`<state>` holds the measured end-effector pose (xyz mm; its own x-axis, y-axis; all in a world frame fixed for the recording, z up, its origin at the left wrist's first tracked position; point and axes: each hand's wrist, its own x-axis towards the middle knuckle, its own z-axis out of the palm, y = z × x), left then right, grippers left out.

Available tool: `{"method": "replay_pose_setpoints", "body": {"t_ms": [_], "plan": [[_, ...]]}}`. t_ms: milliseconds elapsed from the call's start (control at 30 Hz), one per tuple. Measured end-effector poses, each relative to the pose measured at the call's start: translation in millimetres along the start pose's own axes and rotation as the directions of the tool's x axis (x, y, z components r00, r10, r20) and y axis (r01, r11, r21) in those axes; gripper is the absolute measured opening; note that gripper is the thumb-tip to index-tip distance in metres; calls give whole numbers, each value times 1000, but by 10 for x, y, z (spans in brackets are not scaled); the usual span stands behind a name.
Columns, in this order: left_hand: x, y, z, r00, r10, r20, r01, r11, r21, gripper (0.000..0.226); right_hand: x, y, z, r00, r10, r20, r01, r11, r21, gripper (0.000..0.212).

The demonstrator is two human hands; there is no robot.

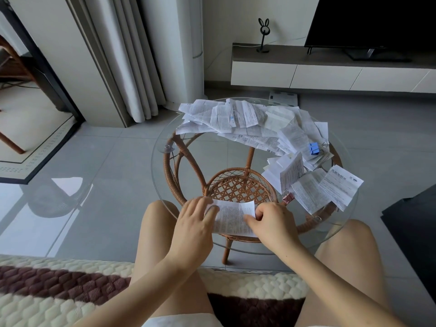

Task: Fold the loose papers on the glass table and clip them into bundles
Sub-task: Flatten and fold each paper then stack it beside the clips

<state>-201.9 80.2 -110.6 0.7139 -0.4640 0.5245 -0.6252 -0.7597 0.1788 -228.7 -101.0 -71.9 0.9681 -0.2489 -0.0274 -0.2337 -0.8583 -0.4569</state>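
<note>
A printed sheet of paper lies on the near edge of the round glass table. My left hand presses flat on its left end. My right hand pinches its right edge, which curls upward. A large heap of loose printed papers covers the far side of the table. A folded stack with a blue binder clip lies at the right. Nearer, another bundle of folded papers fans out, with a pink binder clip at its left corner.
The glass top rests on a rattan frame with a woven lower shelf. A clear clip lies near the front right rim. My bare knees flank the table; a quilted sofa cover is under me. A TV cabinet stands behind.
</note>
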Motion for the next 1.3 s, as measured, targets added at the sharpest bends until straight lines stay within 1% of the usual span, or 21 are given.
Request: {"method": "replay_pose_setpoints", "body": {"t_ms": [33, 100, 133, 233, 333, 400, 433, 467, 500, 533, 567, 633, 667, 700, 733, 800, 900, 1000, 1100, 1200, 1300], "plan": [[12, 4, 13, 999, 44, 21, -44, 999, -2, 35, 0, 4, 3, 1000, 0, -5, 0, 1000, 8, 45], [3, 1, 59, 992, 100, 72, -100, 995, 0, 46, 3, 14, 14, 1000, -4, -13, 4, 1000, 16, 45], [-9, -1, 83, 990, 97, 101, -98, 995, 4, 52, 0, 15, 13, 1000, -1, -14, 1, 1000, 17, 45], [-13, 31, 86, 983, 13, 186, -24, 998, 57, 68, -1, 28, 27, 999, -18, -38, 19, 999, 27, 44], [-19, 83, 70, 985, -37, 167, 19, 994, 106, 65, -30, 18, 19, 999, -3, -35, 2, 1000, -13, 39], [-13, 85, 48, 986, -46, 161, 27, 993, 116, 63, -58, -38, 4, 997, -26, -78, 22, 998, -57, 23], [-19, 79, 45, 985, -48, 169, 28, 993, 118, 63, -86, -81, 8, 985, -83, -149, 70, 993, -91, 16], [-16, 73, 42, 983, -49, 176, 28, 992, 121, 62, -107, -136, 38, 964, -166, -210, 135, 979, -155, 32], [-11, 75, 43, 981, -53, 188, 31, 993, 116, 60, -118, -182, 96, 938, -257, -234, 209, 955, -211, 49], [-6, 80, 48, 979, -55, 194, 34, 993, 110, 57, -125, -232, 150, 911, -334, -241, 278, 931, -237, 58], [-3, 78, 41, 978, -60, 198, 41, 994, 98, 54, -123, -259, 250, 884, -407, -228, 352, 903, -248, 59], [-10, 60, 43, 981, -61, 184, 48, 996, 72, 52, -151, -265, 409, 870, -466, -162, 425, 875, -232, 49], [-24, 38, 43, 983, -49, 176, 39, 998, 57, 54, -187, -244, 446, 882, -454, -129, 420, 880, -223, 42], [-38, 3, 38, 985, -34, 171, 28, 999, 39, 56, -200, -191, 494, 883, -453, -123, 415, 876, -247, 41], [-45, -31, 27, 986, -17, 168, 13, 1000, 26, 59, -225, -162, 466, 898, -432, -83, 399, 880, -258, 45], [-56, -104, 14, 982, 11, 189, -14, 1000, 17, 68, -251, -93, 442, 907, -416, -63, 387, 883, -266, 50], [-53, -165, 6, 970, 44, 238, -48, 999, 14, 75, -275, 13, 408, 916, -396, -71, 359, 884, -298, 50], [-45, -198, 8, 968, 52, 244, -53, 999, -3, 75, -337, 177, 318, 921, -380, -88, 337, 887, -315, 48], [-32, -222, 4, 969, 60, 238, -50, 998, -50, 71, -339, 309, 249, 897, -429, -103, 371, 860, -352, 47], [25, -227, -33, 964, 75, 254, -58, 996, -74, 68, -302, 337, 197, 883, -465, -54, 416, 832, -366, 47], [53, -256, -51, 959, 116, 260, -94, 991, -97, 56, -321, 399, 205, 858, -513, -23, 468, 799, -377, 51]]}}
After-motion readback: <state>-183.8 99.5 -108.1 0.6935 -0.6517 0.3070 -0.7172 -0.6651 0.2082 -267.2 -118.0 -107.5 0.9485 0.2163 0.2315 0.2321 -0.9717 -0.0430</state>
